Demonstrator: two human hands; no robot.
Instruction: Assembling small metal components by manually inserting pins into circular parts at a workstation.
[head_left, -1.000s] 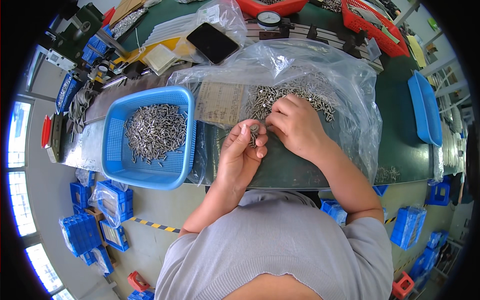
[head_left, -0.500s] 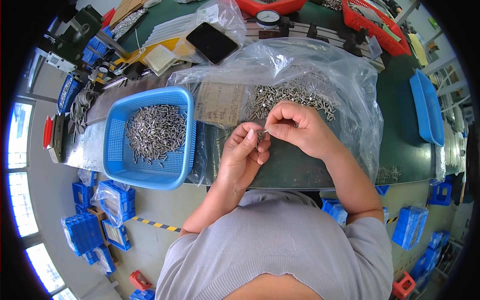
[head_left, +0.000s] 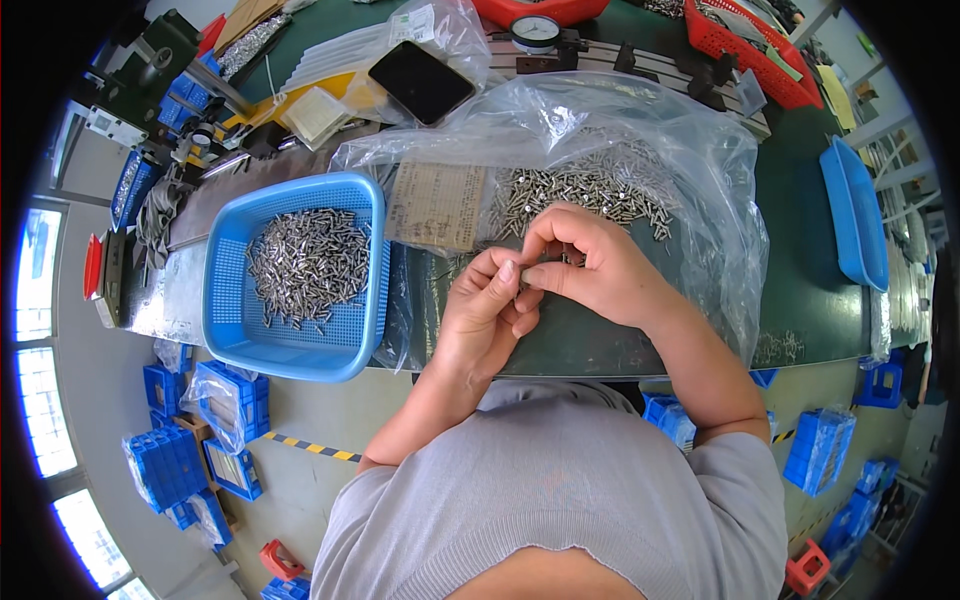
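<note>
My left hand (head_left: 489,302) and my right hand (head_left: 597,268) meet above the green tabletop, fingertips against each other. Both are closed in a pinch around small metal pieces, mostly hidden by the fingers; their exact kind is too small to tell. Just beyond my hands, a heap of small silvery metal pins (head_left: 573,193) spreads out from a clear plastic bag (head_left: 700,165). To the left stands a blue plastic basket (head_left: 222,325), in which many similar metal pins (head_left: 310,262) lie piled.
A brown written card (head_left: 438,205) lies between basket and heap. Behind it rests a black phone (head_left: 422,83). A dial gauge (head_left: 535,33) sits on a metal rail at the back. Red baskets (head_left: 750,65) and a blue tray (head_left: 856,220) stand to the right.
My right fingertips have come closer to my left ones, and the bit of metal that showed between them is now mostly covered. The pins and basket look the same.
</note>
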